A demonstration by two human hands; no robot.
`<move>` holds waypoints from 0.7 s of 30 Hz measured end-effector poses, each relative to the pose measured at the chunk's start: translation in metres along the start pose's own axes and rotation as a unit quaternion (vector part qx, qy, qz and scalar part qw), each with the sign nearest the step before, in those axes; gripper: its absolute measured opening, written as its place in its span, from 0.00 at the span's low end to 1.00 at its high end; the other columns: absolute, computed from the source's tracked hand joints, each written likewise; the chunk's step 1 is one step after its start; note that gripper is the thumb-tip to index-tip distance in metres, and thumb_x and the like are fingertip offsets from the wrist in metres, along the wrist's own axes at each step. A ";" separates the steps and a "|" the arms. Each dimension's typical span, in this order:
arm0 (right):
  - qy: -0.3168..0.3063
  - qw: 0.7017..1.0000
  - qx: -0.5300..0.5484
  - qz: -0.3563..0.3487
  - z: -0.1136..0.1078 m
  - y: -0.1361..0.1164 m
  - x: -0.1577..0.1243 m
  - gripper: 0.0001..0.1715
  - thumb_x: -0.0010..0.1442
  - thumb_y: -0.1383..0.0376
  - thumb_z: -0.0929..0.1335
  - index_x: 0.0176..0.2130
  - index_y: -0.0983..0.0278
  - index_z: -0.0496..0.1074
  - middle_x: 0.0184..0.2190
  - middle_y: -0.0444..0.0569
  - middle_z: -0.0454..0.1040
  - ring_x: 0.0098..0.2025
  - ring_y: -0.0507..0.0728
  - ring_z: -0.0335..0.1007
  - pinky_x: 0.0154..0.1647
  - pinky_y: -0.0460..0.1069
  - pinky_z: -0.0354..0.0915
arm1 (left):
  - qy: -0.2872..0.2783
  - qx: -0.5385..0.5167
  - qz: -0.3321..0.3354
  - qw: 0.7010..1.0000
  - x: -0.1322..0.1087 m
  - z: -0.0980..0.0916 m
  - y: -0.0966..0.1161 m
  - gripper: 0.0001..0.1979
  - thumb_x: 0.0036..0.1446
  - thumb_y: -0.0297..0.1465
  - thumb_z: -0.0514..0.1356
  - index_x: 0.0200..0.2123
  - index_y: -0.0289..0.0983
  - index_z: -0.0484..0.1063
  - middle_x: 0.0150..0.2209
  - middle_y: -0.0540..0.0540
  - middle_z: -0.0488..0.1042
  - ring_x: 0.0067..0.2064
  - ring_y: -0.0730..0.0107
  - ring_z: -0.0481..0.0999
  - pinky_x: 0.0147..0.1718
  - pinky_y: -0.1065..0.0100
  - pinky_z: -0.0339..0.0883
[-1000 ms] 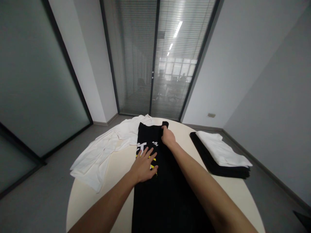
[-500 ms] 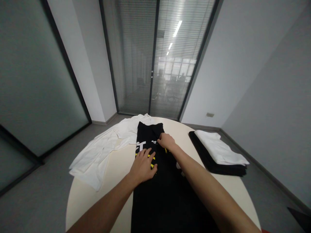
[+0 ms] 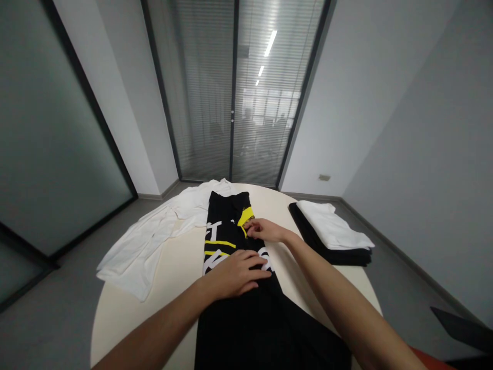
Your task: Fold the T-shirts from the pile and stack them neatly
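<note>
A black shirt [image 3: 246,324] with white and yellow print lies lengthwise on the table, folded into a narrow strip at its far end. My left hand [image 3: 236,272] rests on it with fingers stretched out, across the lower part of the print. Further away, my right hand [image 3: 265,229] is at the shirt's right edge, its fingers curled and pinching the cloth beside a yellow printed patch. Toward me, the black cloth spreads wider to the right, partly under my right forearm.
The round, pale table [image 3: 173,267] holds a loosely spread white shirt [image 3: 154,236] on the left. A folded stack at the right has white cloth [image 3: 331,223] on top of black cloth [image 3: 350,256]. Behind the table stands a glass partition with blinds [image 3: 208,103].
My left hand has slid right and toward me over the shirt. My right hand has come slightly nearer, and more yellow and white print shows. The view has shifted a little.
</note>
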State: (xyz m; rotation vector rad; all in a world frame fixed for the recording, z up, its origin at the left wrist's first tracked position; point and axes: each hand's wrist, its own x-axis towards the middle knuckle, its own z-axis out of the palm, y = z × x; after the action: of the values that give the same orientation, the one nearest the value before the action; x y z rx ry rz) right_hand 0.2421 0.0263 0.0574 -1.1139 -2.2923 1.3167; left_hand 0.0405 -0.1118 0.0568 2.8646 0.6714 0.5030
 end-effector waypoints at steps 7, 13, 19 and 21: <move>0.007 0.993 -0.102 -0.051 0.008 0.010 -0.020 0.22 0.58 0.64 0.72 0.53 0.66 0.76 0.45 0.51 0.79 0.42 0.55 0.73 0.48 0.51 0.69 | -0.041 -0.027 0.068 0.997 0.019 0.010 0.034 0.12 0.65 0.32 0.59 0.50 0.39 0.73 0.43 0.45 0.77 0.48 0.61 0.73 0.53 0.60 0.63; 0.005 0.990 -0.132 -0.057 0.010 0.011 -0.024 0.22 0.59 0.64 0.71 0.53 0.63 0.76 0.50 0.50 0.77 0.47 0.56 0.73 0.51 0.50 0.68 | -0.076 -0.123 0.019 0.989 -0.007 -0.008 0.045 0.13 0.49 0.28 0.65 0.39 0.38 0.69 0.39 0.49 0.75 0.39 0.67 0.73 0.40 0.66 0.64; 0.022 0.988 -0.127 -0.087 0.014 0.008 -0.030 0.19 0.60 0.65 0.71 0.51 0.62 0.76 0.52 0.50 0.77 0.51 0.57 0.73 0.54 0.51 0.67 | -0.098 -0.140 0.017 0.985 -0.012 -0.002 0.058 0.22 0.59 0.44 0.66 0.53 0.44 0.70 0.36 0.52 0.76 0.39 0.67 0.74 0.39 0.64 0.60; 0.032 0.986 -0.121 -0.108 0.017 0.009 -0.032 0.16 0.60 0.66 0.71 0.49 0.62 0.77 0.52 0.51 0.76 0.53 0.57 0.72 0.57 0.52 0.66 | -0.086 -0.119 0.060 0.987 -0.009 0.006 0.066 0.16 0.61 0.42 0.65 0.50 0.44 0.73 0.39 0.52 0.76 0.40 0.67 0.74 0.38 0.63 0.59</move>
State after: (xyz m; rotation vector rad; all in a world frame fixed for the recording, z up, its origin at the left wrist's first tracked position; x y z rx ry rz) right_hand 0.2586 -0.0045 0.0447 -0.9269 -2.4905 0.9298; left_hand 0.0615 -0.1749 0.0632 2.6926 0.3833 0.3222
